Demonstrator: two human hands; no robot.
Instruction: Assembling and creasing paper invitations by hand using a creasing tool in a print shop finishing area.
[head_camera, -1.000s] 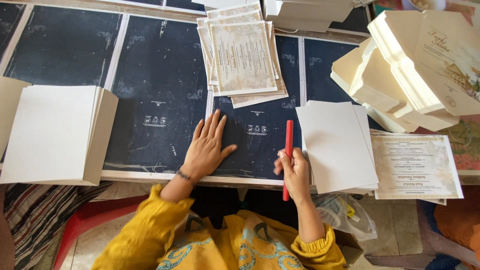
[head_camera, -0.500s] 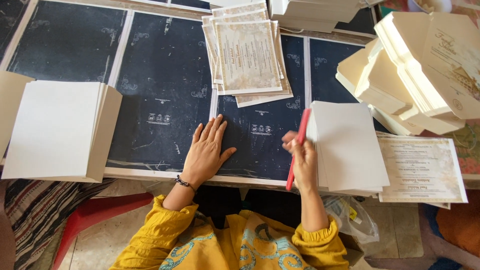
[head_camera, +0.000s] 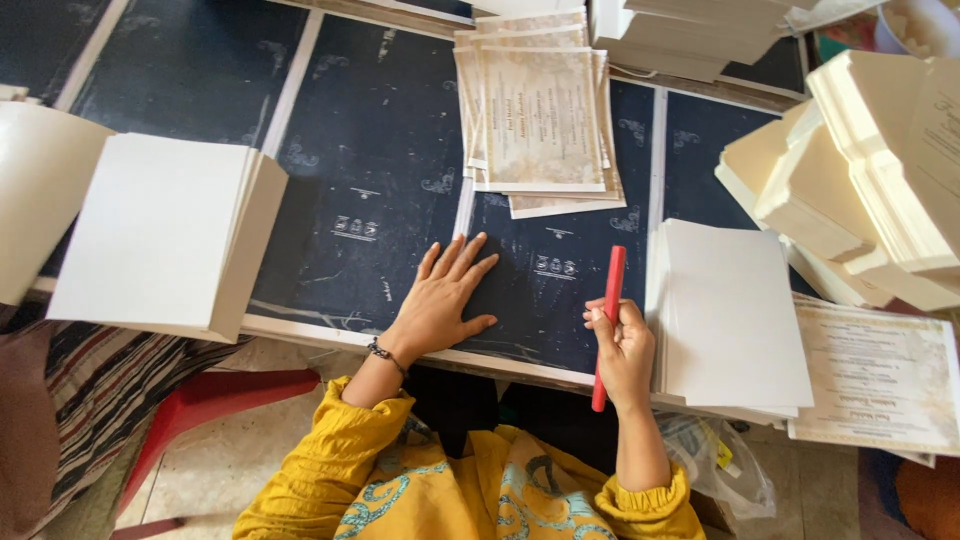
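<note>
Here, one red stick (head_camera: 607, 325), two white stacks (head_camera: 160, 235).

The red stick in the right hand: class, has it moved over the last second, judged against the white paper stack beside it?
Yes. The red stick has shifted slightly toward the white paper stack, tilting briefly on the way.

My left hand (head_camera: 443, 303) lies flat on the table (head_camera: 380, 150); right of it (just beside a paper stack (head_camera: 735, 315)) my right hand (head_camera: 625, 345) holds a stick (head_camera: 607, 325).
</note>
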